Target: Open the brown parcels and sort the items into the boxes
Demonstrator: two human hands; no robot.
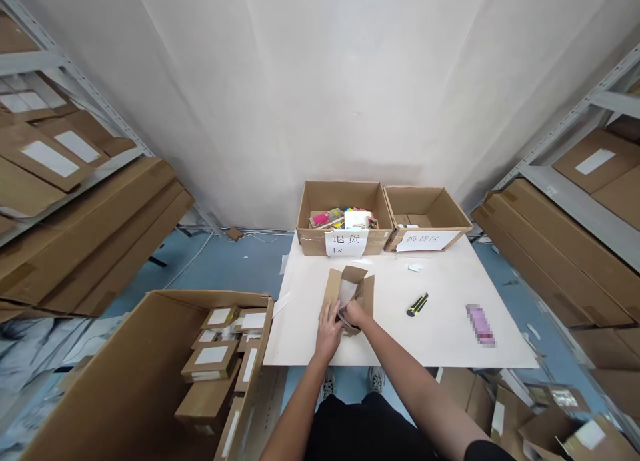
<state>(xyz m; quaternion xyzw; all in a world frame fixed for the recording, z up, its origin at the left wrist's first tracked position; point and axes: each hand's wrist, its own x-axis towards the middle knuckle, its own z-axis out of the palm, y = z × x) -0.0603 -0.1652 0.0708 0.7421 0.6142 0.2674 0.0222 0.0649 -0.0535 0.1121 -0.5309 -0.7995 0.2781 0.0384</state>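
Note:
A small cardboard box (369,290) with raised flaps stands open on the white table, close to its front edge. My left hand (329,328) grips the near left side of this box, its fingers partly over the edge. Inside the box lies greyish, translucent packing wrap (347,292). My right hand (354,312) reaches into the opening with closed fingers on the wrap; its fingertips are partly hidden. Whatever may be under or inside the wrap does not show. To the right lies a yellow and black utility knife (417,305).
Two labelled cardboard bins stand at the table's back: a left bin (306,240) with colourful goods and a right bin (463,221). A pixelated purple item (481,326) lies at right. A large carton (125,368) with several parcels stands left; shelves flank both sides.

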